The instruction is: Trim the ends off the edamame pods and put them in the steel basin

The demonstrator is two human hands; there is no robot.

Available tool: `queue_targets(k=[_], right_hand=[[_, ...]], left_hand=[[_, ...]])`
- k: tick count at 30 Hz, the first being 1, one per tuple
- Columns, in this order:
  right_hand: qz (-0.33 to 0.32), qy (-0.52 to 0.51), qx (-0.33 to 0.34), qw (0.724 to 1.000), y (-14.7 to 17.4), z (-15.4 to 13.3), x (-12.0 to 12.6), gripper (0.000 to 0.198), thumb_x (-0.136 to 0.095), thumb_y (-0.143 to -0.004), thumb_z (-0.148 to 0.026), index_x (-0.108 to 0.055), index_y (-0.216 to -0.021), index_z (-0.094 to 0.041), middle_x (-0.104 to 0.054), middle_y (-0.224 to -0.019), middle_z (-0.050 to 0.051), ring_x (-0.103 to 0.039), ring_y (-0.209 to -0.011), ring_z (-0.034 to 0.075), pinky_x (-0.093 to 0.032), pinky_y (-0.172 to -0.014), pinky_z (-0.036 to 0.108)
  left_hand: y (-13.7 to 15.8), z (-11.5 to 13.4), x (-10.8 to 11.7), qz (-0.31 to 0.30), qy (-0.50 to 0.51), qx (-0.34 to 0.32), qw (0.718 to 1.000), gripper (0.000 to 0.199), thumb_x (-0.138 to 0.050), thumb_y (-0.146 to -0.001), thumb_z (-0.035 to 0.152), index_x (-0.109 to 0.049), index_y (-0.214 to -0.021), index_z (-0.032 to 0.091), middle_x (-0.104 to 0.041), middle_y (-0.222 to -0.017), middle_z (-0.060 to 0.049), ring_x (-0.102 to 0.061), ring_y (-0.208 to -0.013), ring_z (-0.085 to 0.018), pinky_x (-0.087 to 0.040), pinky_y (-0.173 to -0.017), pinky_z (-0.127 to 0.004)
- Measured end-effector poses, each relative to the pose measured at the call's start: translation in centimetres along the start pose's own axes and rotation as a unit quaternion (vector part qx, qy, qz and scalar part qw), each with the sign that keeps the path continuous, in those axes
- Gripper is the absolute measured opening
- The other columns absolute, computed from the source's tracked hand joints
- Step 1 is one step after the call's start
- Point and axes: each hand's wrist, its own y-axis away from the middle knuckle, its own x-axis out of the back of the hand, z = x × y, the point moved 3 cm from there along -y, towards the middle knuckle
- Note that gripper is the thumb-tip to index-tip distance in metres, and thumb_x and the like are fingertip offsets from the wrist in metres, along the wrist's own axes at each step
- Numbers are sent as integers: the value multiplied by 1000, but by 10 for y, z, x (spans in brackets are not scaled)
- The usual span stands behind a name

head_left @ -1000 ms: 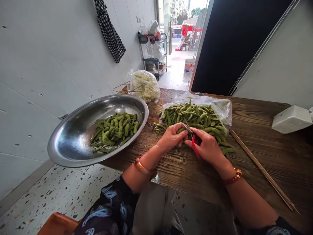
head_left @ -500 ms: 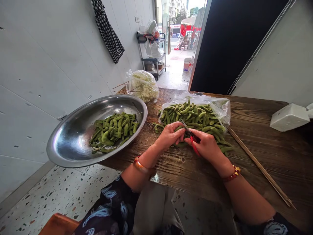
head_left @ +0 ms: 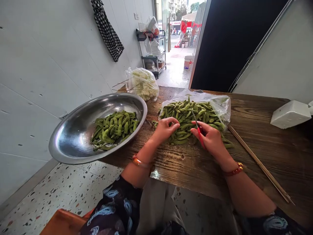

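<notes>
Red-handled scissors point(head_left: 201, 136) are gripped in my right hand point(head_left: 212, 138), blades pointing up and away over the heap of green soybean pods point(head_left: 190, 114). My left hand point(head_left: 167, 130) is at the near left edge of that heap, its fingers curled and thumb and forefinger closed together. Whatever they hold, if anything, is too small or hidden to make out. The pods spill from a clear plastic bag point(head_left: 223, 106) on the wooden table. To the left, more pods point(head_left: 114, 129) lie in a large tilted metal basin point(head_left: 70, 138).
A bag of pale cauliflower-like florets point(head_left: 144, 83) stands at the table's far left, thin sticks beside it. Long wooden skewers point(head_left: 259, 163) lie to the right. A white block-shaped object point(head_left: 290, 114) sits at the right edge. A shelved cart point(head_left: 153, 57) stands beyond, near the doorway.
My hands, together at the scissors before, have drawn apart. The left moved slightly left; the right moved right with the scissors, whose blades now point more upright.
</notes>
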Motion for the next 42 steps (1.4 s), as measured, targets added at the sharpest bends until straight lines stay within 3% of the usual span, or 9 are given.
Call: queue_targets(k=[3,6,9,12,15,17,25,35,42], right_hand=[[-4,5,6,1000,0,-2,-1,53,-59,-82,-54,-66,-116,-14,-54,-63,-1,-45,-57,12,-37,-52,23],[-7,13,12,1000,0,-4,-1,53,-59,-82,-54,-66,-116,-14,-54,-62,-2,-45,-55,12,-38,-53,23],[-5,22,18,1000,0,-6,-1,52,-58,-82,-54,-67,-115,-14,-56,-62,-1,-47,-55,12,-39,-53,23],[-11,26,28,999,1,-7,-2,52,-58,-83,-53,-66,-116,-14,-60,-65,0,-51,-58,13,-42,-56,24],[-39,39,36,998,2,-8,-5,51,-59,-83,-51,-66,-117,-14,-64,-70,1,-55,-62,14,-46,-60,26],[-56,47,36,997,3,-8,-7,52,-60,-82,-51,-65,-117,-13,-66,-74,2,-57,-64,15,-47,-63,27],[-75,53,45,995,5,-11,-12,50,-61,-81,-50,-65,-117,-15,-67,-75,2,-58,-63,16,-50,-61,29],[-62,63,69,994,7,-8,-16,48,-63,-81,-45,-64,-118,-15,-71,-103,10,-65,-87,23,-53,-78,35],[-53,49,68,995,7,-10,-17,42,-63,-81,-44,-68,-112,-15,-73,-89,7,-64,-73,19,-52,-72,32]], left_hand=[[5,3,-9,-45,-132,-42,989,13,-71,-70,27,-71,-81,20,-58,-71,-1,-48,-64,-13,-35,-61,-24],[8,4,-14,-65,-179,-52,980,6,-70,-70,23,-71,-76,22,-58,-73,-1,-49,-66,-13,-34,-62,-24],[6,6,-10,-43,-117,-53,991,5,-67,-72,21,-67,-68,18,-54,-68,0,-47,-63,-12,-34,-61,-23],[3,5,-2,-16,35,-5,999,14,-68,-73,28,-63,-73,15,-54,-64,1,-46,-59,-10,-34,-56,-21],[4,2,-1,-31,187,74,979,26,-66,-76,39,-58,-81,15,-56,-62,3,-40,-47,-6,-28,-46,-19],[6,2,-2,-42,241,89,966,29,-67,-75,40,-57,-84,15,-61,-69,1,-40,-45,-4,-28,-44,-18],[10,11,-10,-89,206,57,973,33,-66,-77,42,-65,-84,10,-60,-68,-1,-43,-46,-4,-31,-43,-17],[13,13,-15,-109,153,43,981,31,-65,-78,43,-65,-84,12,-53,-60,3,-42,-44,-5,-31,-42,-19],[14,16,-13,-100,172,53,979,28,-64,-78,40,-64,-80,12,-54,-60,2,-40,-45,-5,-30,-43,-19]])
